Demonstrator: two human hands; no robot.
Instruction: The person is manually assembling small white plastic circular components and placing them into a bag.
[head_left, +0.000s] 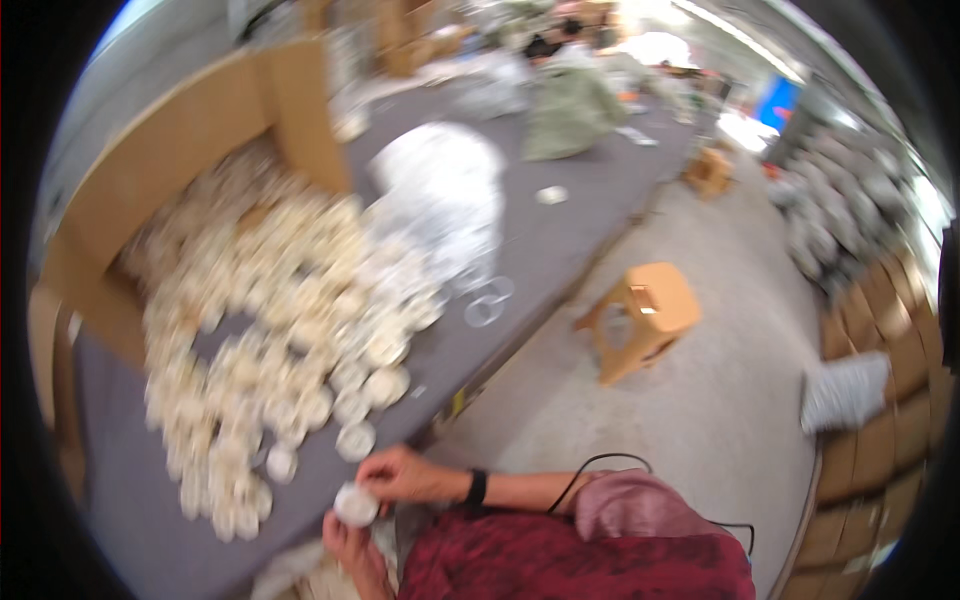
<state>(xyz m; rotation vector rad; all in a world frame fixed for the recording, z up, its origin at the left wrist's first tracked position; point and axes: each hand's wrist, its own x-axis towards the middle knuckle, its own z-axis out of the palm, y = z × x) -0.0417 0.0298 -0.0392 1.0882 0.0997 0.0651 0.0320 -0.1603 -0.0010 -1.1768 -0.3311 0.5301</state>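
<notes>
- Two bare hands meet at the lower centre of the frame, both on one small round white cap (356, 504).
- Right hand (398, 473), wearing a dark wristband (476, 487), comes in from the right; its fingers pinch the cap's upper edge.
- Left hand (350, 552) rises from the bottom edge and cups the cap from below, fingers closed round it.
- Motion blur softens everything, so the cap may be a lid or a shallow cup; I cannot tell which.
- Just above the hands, a large heap of similar cream-white round pieces (270, 350) spills across a long grey table (560, 240), filling the left half of the frame.
- An open cardboard box (200, 130) lies on its side at the upper left, with the heap pouring out of it.
- A clear plastic bag (440, 190) of pale pieces sits at the upper centre, beside the box.
- A pale green sack (570, 110) stands farther along the table, near the top.
- A wooden stool (645, 315) stands on the concrete floor, right of centre, well apart from the hands.
- Stacked cardboard cartons (880, 400) line the right edge.
- A dark red garment (580, 560) fills the bottom right.
</notes>
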